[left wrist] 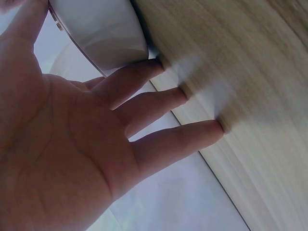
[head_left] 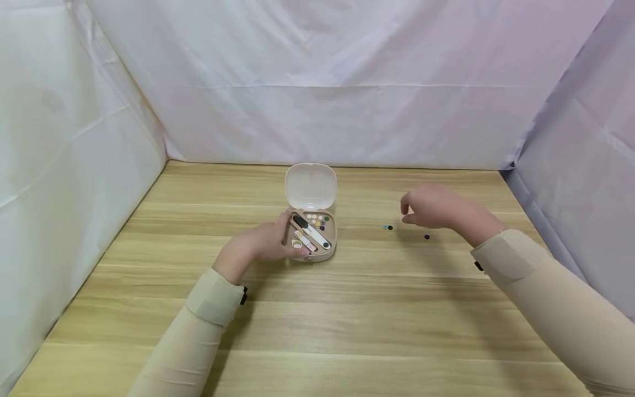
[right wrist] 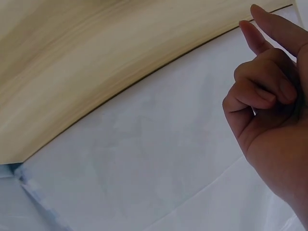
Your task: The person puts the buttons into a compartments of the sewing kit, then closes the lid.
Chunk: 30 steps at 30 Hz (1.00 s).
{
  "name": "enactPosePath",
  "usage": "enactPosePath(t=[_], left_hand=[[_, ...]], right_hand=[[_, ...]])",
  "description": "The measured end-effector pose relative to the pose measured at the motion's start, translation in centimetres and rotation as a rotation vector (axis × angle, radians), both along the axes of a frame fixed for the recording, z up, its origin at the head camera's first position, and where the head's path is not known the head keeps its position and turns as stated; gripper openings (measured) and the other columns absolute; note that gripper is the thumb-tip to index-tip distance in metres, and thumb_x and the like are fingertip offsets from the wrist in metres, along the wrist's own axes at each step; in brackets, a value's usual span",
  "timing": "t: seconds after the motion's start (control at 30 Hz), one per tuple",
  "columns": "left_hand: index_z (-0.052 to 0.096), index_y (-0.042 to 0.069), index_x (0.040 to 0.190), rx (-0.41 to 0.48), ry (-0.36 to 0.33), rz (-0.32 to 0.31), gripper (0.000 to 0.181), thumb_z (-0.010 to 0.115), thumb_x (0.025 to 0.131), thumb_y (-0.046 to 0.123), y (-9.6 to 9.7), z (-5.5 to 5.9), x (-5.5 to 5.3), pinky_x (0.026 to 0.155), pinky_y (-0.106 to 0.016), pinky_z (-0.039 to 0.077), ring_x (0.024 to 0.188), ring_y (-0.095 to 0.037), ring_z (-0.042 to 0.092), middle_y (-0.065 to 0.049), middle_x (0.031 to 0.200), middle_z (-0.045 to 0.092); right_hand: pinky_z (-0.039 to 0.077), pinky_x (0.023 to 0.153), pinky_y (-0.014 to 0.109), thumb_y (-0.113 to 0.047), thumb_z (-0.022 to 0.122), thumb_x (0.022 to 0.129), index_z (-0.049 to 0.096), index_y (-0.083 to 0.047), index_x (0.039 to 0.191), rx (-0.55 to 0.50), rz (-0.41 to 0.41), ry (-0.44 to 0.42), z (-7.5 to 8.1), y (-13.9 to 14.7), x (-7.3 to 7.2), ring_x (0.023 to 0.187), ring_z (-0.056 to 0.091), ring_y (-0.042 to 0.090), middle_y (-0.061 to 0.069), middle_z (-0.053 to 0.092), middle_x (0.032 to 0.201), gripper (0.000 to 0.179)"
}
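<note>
on the counter (head_left: 372,331), the case (head_left: 327,255) sits between the left hand (head_left: 268,242)'s thumb, at its front wall, and the fingers along its far left side; a hard press from one side would probably swivel it. the raised lid (head_left: 311,187), just beyond the left fingers, might drag the case if bumped. the black-and-white snips (head_left: 317,237), near the left thumb, could slide from their slot if the case tilts. smallest and likeliest to stray are a blue button (head_left: 385,227) and a black button (head_left: 390,227), side by side, left of the right hand (head_left: 431,207)'s fingertips and nearer the person, and a purple button (head_left: 427,237), also nearer the person than those fingers. flat and tiny, they may skid under a poorly placed pinch. the right thumb and index stand a narrow gap apart, nothing seen between them, the other fingers curled inward.

the case faces the person, lid away beyond the left fingers; nearly square, it shows no clear long axis. the snips' long axis runs diagonally, broad black end by the left index, other end toward near right. the buttons are round, without one.
</note>
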<state>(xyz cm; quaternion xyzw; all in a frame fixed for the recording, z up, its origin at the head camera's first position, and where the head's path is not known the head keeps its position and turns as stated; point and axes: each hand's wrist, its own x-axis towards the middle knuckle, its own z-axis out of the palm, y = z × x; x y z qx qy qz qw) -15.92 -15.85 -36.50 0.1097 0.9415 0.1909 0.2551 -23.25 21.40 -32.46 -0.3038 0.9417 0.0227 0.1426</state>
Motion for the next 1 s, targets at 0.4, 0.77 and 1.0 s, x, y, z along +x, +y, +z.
enactPosePath(t=[0.4, 0.77, 1.0], left_hand=[[-0.004, 0.006, 0.171, 0.003, -0.014, 0.022, 0.126, 0.071, 0.093, 0.07, -0.3, -0.2, 0.0, 0.126, -0.059, 0.039, 0.151, -0.045, 0.047, -0.033, 0.164, 0.042], [-0.003, 0.004, 0.171, 0.002, -0.003, 0.016, 0.126, 0.071, 0.093, 0.069, -0.4, -0.3, -0.1, 0.126, -0.058, 0.039, 0.152, -0.044, 0.047, -0.033, 0.164, 0.042], [-0.004, 0.004, 0.171, -0.004, 0.005, 0.006, 0.125, 0.07, 0.093, 0.069, -0.4, -0.3, -0.1, 0.126, -0.058, 0.039, 0.152, -0.045, 0.047, -0.034, 0.163, 0.041]], right_hand=[[0.047, 0.064, 0.035, -0.019, 0.077, 0.095, 0.079, -0.011, 0.098, -0.027, -0.067, -0.09, -3.6, 4.7, -0.1, 0.068, 0.052, 0.015, -0.001, 0.066, 0.079, 0.008], [0.044, 0.064, 0.034, -0.019, 0.075, 0.097, 0.077, -0.013, 0.102, -0.071, -0.124, -0.152, -4.8, 6.1, -0.6, 0.073, 0.052, 0.017, 0.001, 0.065, 0.083, 0.008], [0.046, 0.067, 0.035, -0.017, 0.077, 0.097, 0.076, -0.014, 0.096, -0.11, -0.098, -0.148, -5.7, 6.6, -0.7, 0.075, 0.053, 0.016, 0.0, 0.067, 0.085, 0.003]])
